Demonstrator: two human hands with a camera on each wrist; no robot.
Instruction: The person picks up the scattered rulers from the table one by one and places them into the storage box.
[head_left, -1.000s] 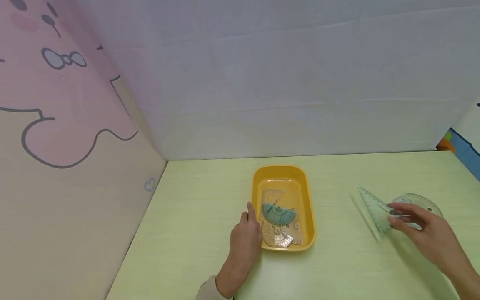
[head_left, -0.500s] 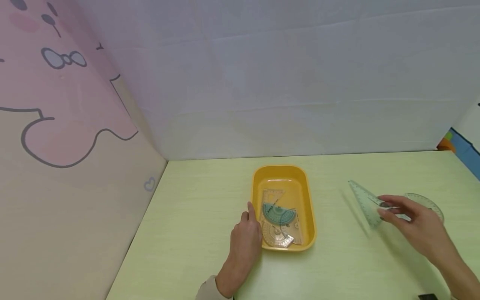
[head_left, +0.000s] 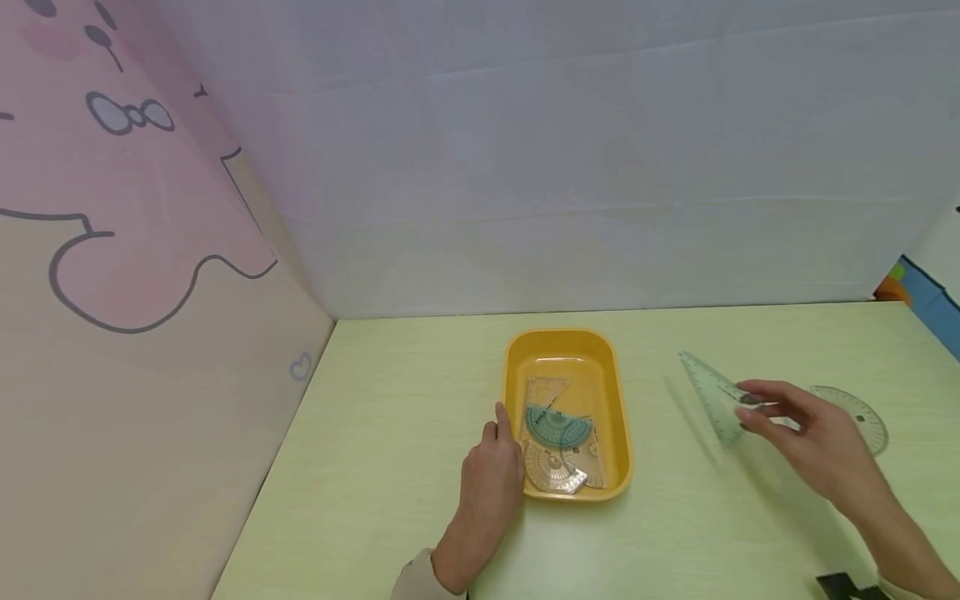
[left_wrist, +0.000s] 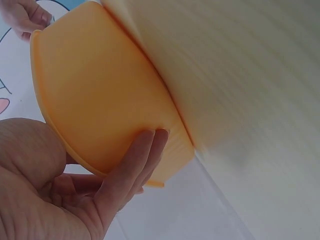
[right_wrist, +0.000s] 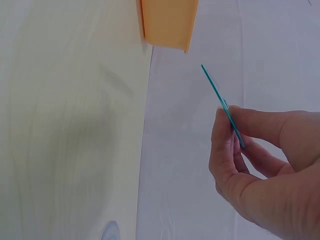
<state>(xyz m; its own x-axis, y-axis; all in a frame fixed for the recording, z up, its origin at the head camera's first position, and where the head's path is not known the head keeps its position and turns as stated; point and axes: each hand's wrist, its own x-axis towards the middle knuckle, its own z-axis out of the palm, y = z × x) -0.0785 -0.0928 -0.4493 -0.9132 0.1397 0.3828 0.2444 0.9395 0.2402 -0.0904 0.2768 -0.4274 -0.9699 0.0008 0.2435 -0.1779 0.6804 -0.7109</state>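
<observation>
A yellow tray [head_left: 567,346] holds a green protractor [head_left: 558,428], a clear protractor [head_left: 553,468] and other clear drawing tools. My left hand [head_left: 491,483] grips the tray's left side, its fingers against the outer wall in the left wrist view and the thumb over the rim. Between thumb and fingertips, my right hand [head_left: 813,433] pinches a greenish see-through set square [head_left: 712,398] by one edge, raised over the table to the right of the tray. The right wrist view has this set square [right_wrist: 216,91] nearly edge-on.
A clear round protractor [head_left: 862,421] lies on the pale green table [head_left: 390,433], behind and right of my right hand. White sheeting [head_left: 562,167] closes off the back, and a printed panel [head_left: 150,400] stands along the left. A dark object [head_left: 840,586] shows at the right wrist.
My right hand has carried the set square leftward and slightly away from me, closer to the tray, uncovering more of the round protractor. The left hand and tray have stayed in place.
</observation>
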